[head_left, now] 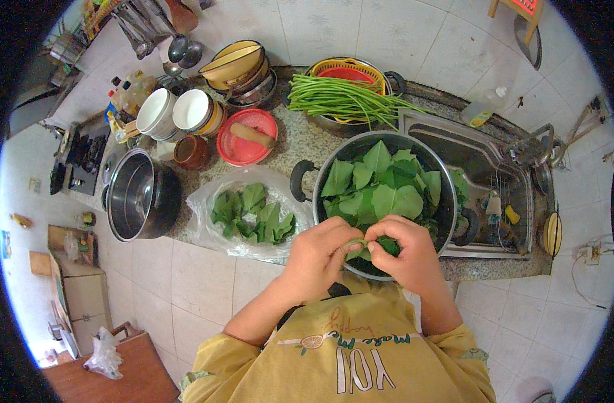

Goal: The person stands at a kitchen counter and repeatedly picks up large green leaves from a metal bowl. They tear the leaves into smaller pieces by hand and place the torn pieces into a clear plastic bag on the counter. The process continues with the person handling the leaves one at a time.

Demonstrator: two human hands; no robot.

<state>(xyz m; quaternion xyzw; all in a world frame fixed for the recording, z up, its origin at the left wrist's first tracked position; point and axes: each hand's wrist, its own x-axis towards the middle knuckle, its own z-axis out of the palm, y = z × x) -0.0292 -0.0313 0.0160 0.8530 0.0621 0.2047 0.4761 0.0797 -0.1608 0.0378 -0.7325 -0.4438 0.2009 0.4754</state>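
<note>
Over the near rim of a large dark pot (450, 195) heaped with broad green leaves (381, 181), my two hands meet. Fingers and thumb of my left hand (320, 252) pinch a green leaf stem (356, 247). My right hand (404, 250) grips the same stem from the other side, its thumb and forefinger closed on it. Part of the stem is hidden by the fingers. Left of the pot, a clear plastic bag (203, 201) lies spread with more green leaves (253, 211) on it.
A bundle of long green stalks (347, 97) rests across a pot with baskets behind. The steel sink (481, 148) is at right. An empty black pot (142, 195), white bowls (189, 111) and a red basin (256, 151) with a brown rod-shaped thing (252, 136) stand left.
</note>
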